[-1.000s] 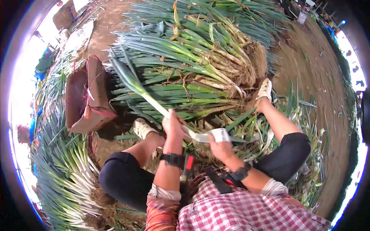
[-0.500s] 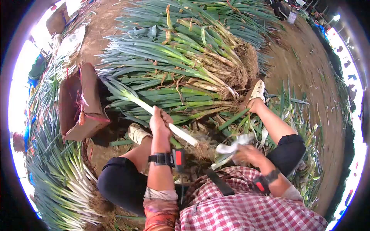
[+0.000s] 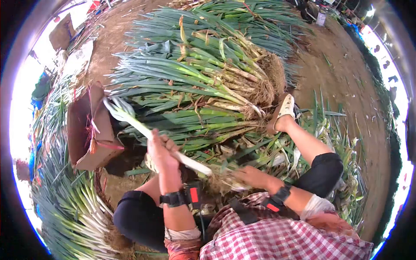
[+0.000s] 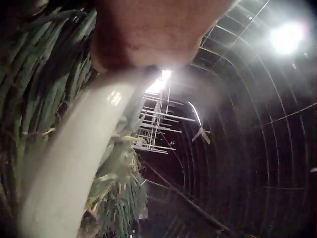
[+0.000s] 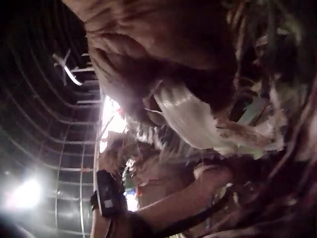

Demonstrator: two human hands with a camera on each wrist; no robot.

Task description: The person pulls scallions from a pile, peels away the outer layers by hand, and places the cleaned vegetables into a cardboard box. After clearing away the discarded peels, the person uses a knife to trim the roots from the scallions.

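My left hand (image 3: 162, 151) grips a leek (image 3: 195, 165) round its white stalk. The leek slants, green leaves toward the cardboard box at upper left and shaggy roots (image 3: 219, 177) at lower right. In the left wrist view, the smooth pale stalk (image 4: 69, 158) runs down from beneath the hand. Close beside the root end is my right hand (image 3: 251, 177), blurred a little in the head view. It holds a limp whitish peeled leaf (image 5: 190, 116), which hangs from between thumb and fingers in the right wrist view; the fingertips are partly hidden.
Ahead lies a big heap of untrimmed leeks (image 3: 173, 73), roots to the right. The open cardboard box (image 3: 97, 154) stands at left. White-stalked leeks (image 3: 86, 212) lie at lower left. Peeled scraps (image 3: 342, 173) litter the ground by the right knee (image 3: 327, 167).
The left hand and leek have moved left. The right hand pulled the white outer layer off past the root end, swung right with it, then came back left beside the roots.
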